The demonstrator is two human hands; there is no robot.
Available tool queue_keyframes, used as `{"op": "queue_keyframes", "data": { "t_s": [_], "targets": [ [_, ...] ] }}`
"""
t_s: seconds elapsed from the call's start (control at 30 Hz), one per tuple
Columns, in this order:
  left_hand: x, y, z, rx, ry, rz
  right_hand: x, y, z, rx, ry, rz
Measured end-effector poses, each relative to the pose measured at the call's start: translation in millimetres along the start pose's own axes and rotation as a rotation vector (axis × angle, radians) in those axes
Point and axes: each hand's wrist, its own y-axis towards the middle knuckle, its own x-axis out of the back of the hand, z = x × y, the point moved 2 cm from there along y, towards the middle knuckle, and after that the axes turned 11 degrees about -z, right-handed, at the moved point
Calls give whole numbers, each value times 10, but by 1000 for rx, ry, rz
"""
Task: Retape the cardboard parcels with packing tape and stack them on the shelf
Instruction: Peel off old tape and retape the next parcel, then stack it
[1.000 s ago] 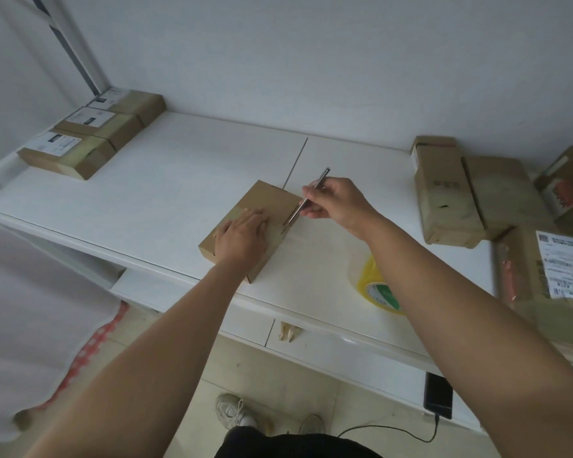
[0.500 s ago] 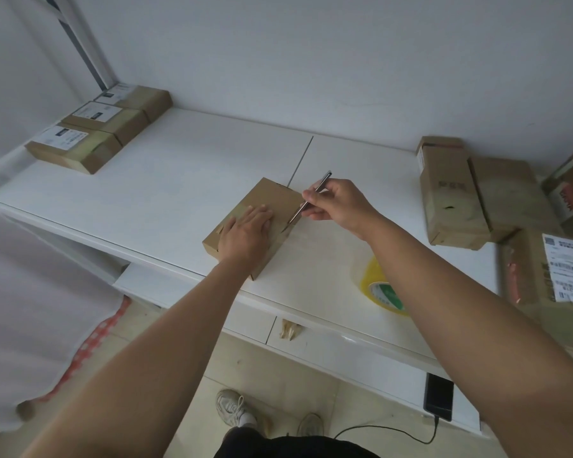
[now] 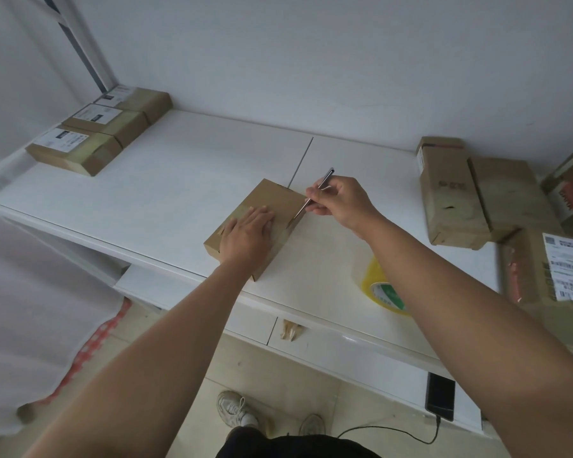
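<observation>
Pressing flat, straight-fingered, the left hand (image 3: 248, 234) pins the small parcel (image 3: 272, 206) at the near-middle of the white table (image 3: 179, 180), while the right hand (image 3: 339, 201) pinches a slim metal blade (image 3: 311, 200) at its right edge. Trimming the tape seems under way; next, stacking it calls for carrying it to the three parcels (image 3: 100, 133) far left.

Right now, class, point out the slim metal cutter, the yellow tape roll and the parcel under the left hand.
slim metal cutter (image 3: 325, 179), head view, upper handle.
yellow tape roll (image 3: 372, 281), head view, yellow side left of the forearm.
parcel (image 3: 275, 198), head view, bare top face.
</observation>
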Motion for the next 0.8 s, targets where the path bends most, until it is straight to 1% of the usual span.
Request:
{"op": "queue_keyframes", "data": {
  "t_s": [0.13, 0.23, 0.33, 0.4, 0.43, 0.47, 0.57, 0.63, 0.7, 0.73, 0.8],
  "targets": [
    [11, -3, -7, 4, 7, 23, 56, 42, -18, 32, -18, -103],
    [14, -10, -11, -6, 8, 11, 131, 87, -11, 101, -43, -250],
    [13, -28, -13, -24, 18, -14, 200, 110, -9, 209, -312, -409],
    [18, -37, -20, -36, 30, -5, 218, 119, -29, 199, -434, -440],
    [22, -37, -22, -40, 35, 3, 224, 138, -70, 173, -501, -422],
    [26, -37, -26, -42, 38, 11, 221, 147, -108, 139, -592, -367],
    [31, -37, -30, -41, 41, 25, 184, 151, -208, -58, -874, -107],
    [32, -40, -29, -40, 38, 23, 150, 113, -219, -165, -943, 7],
    [31, -38, -25, -33, 33, 21, 139, 93, -223, -230, -967, 46],
    [30, -37, -24, -31, 30, 20, 141, 98, -229, -237, -975, 37],
    [30, -41, -24, -31, 31, 18, 133, 104, -203, -148, -947, -41]
  ]
}}
